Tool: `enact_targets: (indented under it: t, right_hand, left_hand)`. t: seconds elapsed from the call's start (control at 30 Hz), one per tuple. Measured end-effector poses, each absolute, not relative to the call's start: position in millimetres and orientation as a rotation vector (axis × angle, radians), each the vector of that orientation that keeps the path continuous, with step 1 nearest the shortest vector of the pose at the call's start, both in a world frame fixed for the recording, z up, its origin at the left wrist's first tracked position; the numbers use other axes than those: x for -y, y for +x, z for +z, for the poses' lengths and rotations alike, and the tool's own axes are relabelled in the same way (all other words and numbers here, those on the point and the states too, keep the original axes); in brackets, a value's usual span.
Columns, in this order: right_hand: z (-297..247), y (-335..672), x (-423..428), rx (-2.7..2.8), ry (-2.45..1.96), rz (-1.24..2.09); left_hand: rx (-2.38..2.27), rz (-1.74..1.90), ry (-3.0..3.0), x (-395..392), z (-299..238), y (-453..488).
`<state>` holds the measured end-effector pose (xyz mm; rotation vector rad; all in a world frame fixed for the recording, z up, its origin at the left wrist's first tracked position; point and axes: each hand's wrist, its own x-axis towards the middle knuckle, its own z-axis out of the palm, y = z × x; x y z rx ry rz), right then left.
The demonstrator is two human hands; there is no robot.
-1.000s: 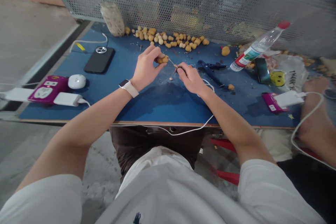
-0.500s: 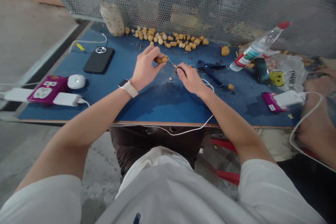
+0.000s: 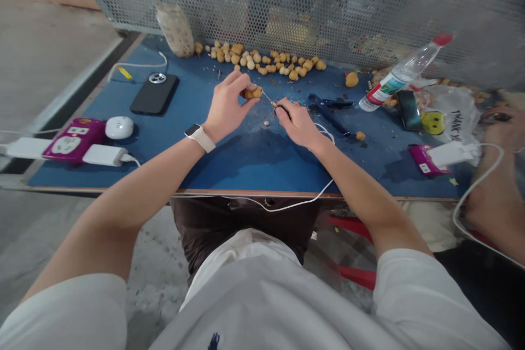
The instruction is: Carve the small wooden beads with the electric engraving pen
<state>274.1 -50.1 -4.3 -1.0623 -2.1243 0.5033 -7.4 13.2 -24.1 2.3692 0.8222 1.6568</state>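
My left hand (image 3: 227, 104) pinches a small tan nut-like piece (image 3: 253, 92) above the blue table (image 3: 254, 158). My right hand (image 3: 296, 122) is closed round a thin pointed tool (image 3: 268, 99) whose tip touches that piece. A white watch sits on my left wrist (image 3: 200, 137). A tiny tan bit (image 3: 267, 123) lies on the table just below the two hands. Behind them, along the mesh screen, lies a row of several similar tan pieces (image 3: 262, 61).
At left lie a black phone (image 3: 155, 93), a white case (image 3: 119, 127) and a purple power strip (image 3: 70, 141). Dark pliers (image 3: 330, 105), a plastic bottle (image 3: 404, 73), a second phone (image 3: 409, 110) and a bag (image 3: 455, 112) are at right. Another person's arm (image 3: 494, 175) reaches in at the far right.
My hands have stayed almost still on the piece and tool. The other person's hand at the far right has lifted and moved toward the back.
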Motion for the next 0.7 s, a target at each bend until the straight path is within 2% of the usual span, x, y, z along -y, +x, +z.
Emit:
enact_targets:
  t: [0.7]
  right_hand:
    - [-10,271,50,2.104,-1.063,0.534]
  left_hand:
    - [-0.872,1.645,2.376,-13,-22,-7]
